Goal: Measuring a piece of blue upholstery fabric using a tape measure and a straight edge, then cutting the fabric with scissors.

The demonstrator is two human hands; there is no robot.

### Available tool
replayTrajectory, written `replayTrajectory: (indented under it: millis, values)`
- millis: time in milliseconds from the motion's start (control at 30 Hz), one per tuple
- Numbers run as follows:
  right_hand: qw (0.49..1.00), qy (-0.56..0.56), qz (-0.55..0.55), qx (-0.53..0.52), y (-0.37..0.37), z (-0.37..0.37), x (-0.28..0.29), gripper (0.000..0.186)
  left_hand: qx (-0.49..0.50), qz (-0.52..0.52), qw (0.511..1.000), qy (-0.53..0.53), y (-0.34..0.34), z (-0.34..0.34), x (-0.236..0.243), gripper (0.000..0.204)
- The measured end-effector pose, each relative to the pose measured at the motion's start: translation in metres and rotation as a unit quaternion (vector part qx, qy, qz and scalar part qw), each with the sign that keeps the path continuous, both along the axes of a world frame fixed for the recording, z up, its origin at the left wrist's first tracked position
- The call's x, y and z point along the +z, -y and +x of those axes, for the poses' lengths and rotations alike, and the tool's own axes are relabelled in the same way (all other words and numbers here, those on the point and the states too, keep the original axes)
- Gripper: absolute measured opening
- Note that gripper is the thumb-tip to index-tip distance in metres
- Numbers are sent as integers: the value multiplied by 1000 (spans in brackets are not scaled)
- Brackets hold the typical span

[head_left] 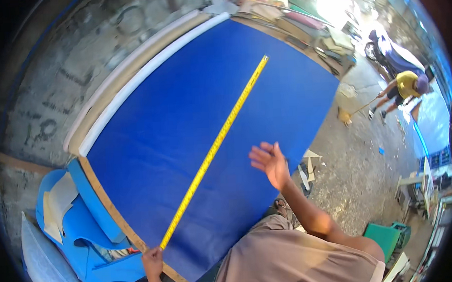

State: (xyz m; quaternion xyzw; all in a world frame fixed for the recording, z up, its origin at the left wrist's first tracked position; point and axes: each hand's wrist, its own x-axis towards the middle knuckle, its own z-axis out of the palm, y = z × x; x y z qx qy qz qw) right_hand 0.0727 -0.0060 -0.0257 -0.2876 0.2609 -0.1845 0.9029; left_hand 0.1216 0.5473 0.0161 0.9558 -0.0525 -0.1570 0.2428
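Slanting away rightward lies yellow tape (214, 151); left hand (152, 257) grips its near end; right hand (274, 165) outstretched.

At the lower left, the left hand (152, 260) grips one end of a yellow tape measure (214, 151) stretched across blue sheet (149, 124). Right of centre, the open right hand (270, 164) hovers. At the upper right, a person (407, 84) holds a broom (345, 116).

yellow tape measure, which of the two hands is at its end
The left hand, closed at the near end of the yellow tape measure; the right hand is open, over the blue sheet, apart from the tape.
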Motion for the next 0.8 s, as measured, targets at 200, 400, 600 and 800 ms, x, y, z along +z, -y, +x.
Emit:
replayTrajectory:
  millis: [200, 400, 600, 800]
  values:
    - [983, 96, 53, -145, 146, -72, 20, 47, -46, -19, 999, -23, 90, -122, 24, 13]
    - [984, 63, 5, -167, 256, -182, 15, 21, -82, 26, 993, -82, 191, -192, 23, 36]
    - [995, 15, -10, -101, 255, -260, 42, 11, -58, 81, 990, -96, 356, -231, 17, 112]
    - [922, 6, -250, 295, 136, -268, 39, 29, -94, -112, 985, -92, 497, -236, 45, 118]
